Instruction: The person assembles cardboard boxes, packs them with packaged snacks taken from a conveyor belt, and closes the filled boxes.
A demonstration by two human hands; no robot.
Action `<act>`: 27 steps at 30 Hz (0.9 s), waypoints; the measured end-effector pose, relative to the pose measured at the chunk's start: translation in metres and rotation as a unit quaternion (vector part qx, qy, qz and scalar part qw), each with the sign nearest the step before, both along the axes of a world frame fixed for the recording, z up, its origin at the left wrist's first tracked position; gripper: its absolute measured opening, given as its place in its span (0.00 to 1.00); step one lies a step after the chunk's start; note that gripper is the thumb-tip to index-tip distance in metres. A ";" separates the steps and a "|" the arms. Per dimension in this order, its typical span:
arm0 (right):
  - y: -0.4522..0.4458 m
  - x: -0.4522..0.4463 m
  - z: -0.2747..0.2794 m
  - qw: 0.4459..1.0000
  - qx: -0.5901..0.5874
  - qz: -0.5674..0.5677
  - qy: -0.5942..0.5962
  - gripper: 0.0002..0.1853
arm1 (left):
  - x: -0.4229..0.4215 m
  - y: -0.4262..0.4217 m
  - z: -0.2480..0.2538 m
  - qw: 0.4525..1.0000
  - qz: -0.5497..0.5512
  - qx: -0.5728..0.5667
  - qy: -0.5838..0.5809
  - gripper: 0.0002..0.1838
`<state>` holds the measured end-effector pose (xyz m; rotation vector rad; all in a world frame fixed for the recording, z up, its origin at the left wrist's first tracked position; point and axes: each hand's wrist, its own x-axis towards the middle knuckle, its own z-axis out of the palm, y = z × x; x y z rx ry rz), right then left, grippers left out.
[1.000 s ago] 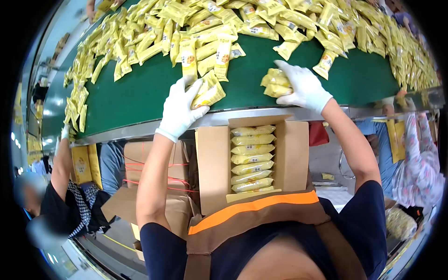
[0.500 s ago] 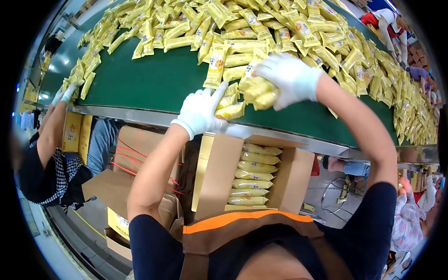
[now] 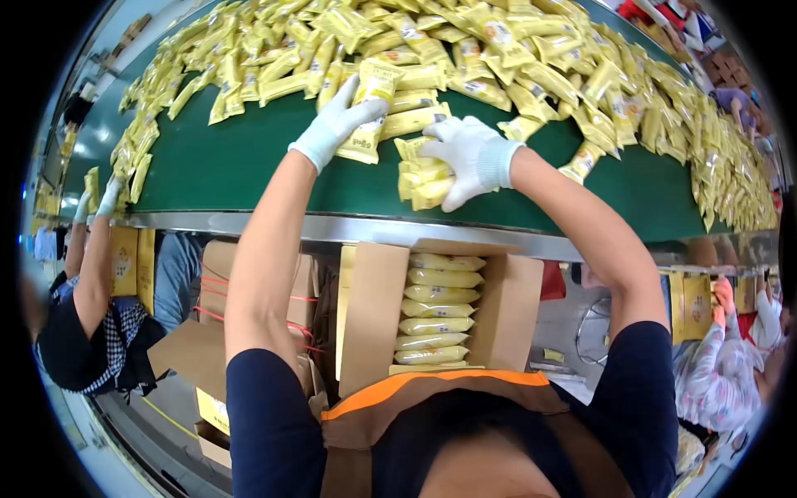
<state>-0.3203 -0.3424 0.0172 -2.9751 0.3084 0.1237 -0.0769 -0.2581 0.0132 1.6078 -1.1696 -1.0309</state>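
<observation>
Both my hands wear white gloves. My left hand [image 3: 336, 124] is closed on a yellow snack packet [image 3: 378, 91], its thumb lying across the front of the wrapper. To the right, my right hand [image 3: 469, 158] curls round a small bunch of yellow packets [image 3: 422, 184] near the front of the green belt [image 3: 274, 178]. A few loose packets lie between the two hands. Below the belt edge stands an open cardboard box [image 3: 378, 324], with a row of several packets [image 3: 440, 295] inside.
A large heap of yellow packets [image 3: 490, 37] covers the far side and right of the belt. A metal rail [image 3: 290, 226] runs along its front. More cartons [image 3: 224, 274] stand at the left. One co-worker [image 3: 91, 324] works at the left, others at the right.
My left hand has moved up and away from the front edge and now has a single packet. My right hand has come left and lower, with the bunch set nearer the belt's front.
</observation>
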 end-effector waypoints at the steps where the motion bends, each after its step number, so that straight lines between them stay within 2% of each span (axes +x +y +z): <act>1: 0.004 -0.009 0.005 1.000 0.016 -0.017 0.011 0.46 | -0.002 0.000 0.002 0.999 -0.011 0.001 -0.051 0.62; 3: 0.009 -0.022 0.022 0.997 0.054 -0.041 0.025 0.46 | 0.010 0.008 -0.008 0.994 -0.058 0.009 -0.088 0.62; 4: 0.010 -0.036 0.030 0.996 0.048 -0.066 0.034 0.44 | 0.006 0.022 0.008 0.979 -0.058 0.049 -0.187 0.59; 5: 0.014 -0.052 0.038 0.993 0.053 -0.099 0.026 0.42 | 0.000 0.041 0.024 0.882 -0.058 0.077 -0.461 0.55; 7: 0.015 -0.086 0.004 0.998 0.001 -0.063 -0.029 0.44 | 0.009 0.072 0.010 0.759 -0.078 0.015 -0.646 0.54; 9: 0.020 -0.087 0.008 0.996 0.025 -0.086 -0.013 0.46 | 0.015 0.088 -0.005 0.823 -0.081 0.072 -0.558 0.53; 11: 0.020 -0.076 0.015 0.993 0.071 -0.093 -0.024 0.43 | 0.018 0.089 -0.014 0.821 -0.069 0.061 -0.564 0.52; 14: 0.001 -0.056 0.016 0.999 0.021 -0.018 -0.029 0.45 | 0.018 0.093 -0.017 0.821 -0.061 0.040 -0.566 0.52; 15: -0.014 -0.048 0.011 0.999 0.036 -0.018 -0.006 0.46 | 0.017 0.093 -0.018 0.826 -0.055 0.021 -0.560 0.52; 17: -0.041 -0.028 0.026 0.945 0.251 -0.103 0.180 0.46 | 0.014 0.095 -0.018 0.837 -0.039 -0.017 -0.546 0.53; 18: -0.048 -0.030 0.021 0.916 0.334 -0.130 0.181 0.46 | 0.013 0.096 -0.017 0.838 -0.032 -0.021 -0.544 0.55; 19: -0.041 -0.030 0.024 0.932 0.274 -0.133 0.198 0.46 | 0.012 0.098 -0.018 0.848 -0.005 -0.076 -0.524 0.56; 21: -0.007 -0.048 0.016 0.987 0.114 -0.061 0.097 0.46 | 0.010 0.099 -0.020 0.846 0.030 -0.020 -0.532 0.58; 24: 0.028 -0.075 0.008 0.995 0.072 -0.071 -0.003 0.40 | 0.008 0.094 -0.009 0.836 -0.019 0.095 -0.541 0.61; 27: 0.041 -0.089 -0.011 0.995 -0.026 -0.071 -0.067 0.38 | -0.004 0.092 0.000 0.817 -0.022 0.168 -0.551 0.62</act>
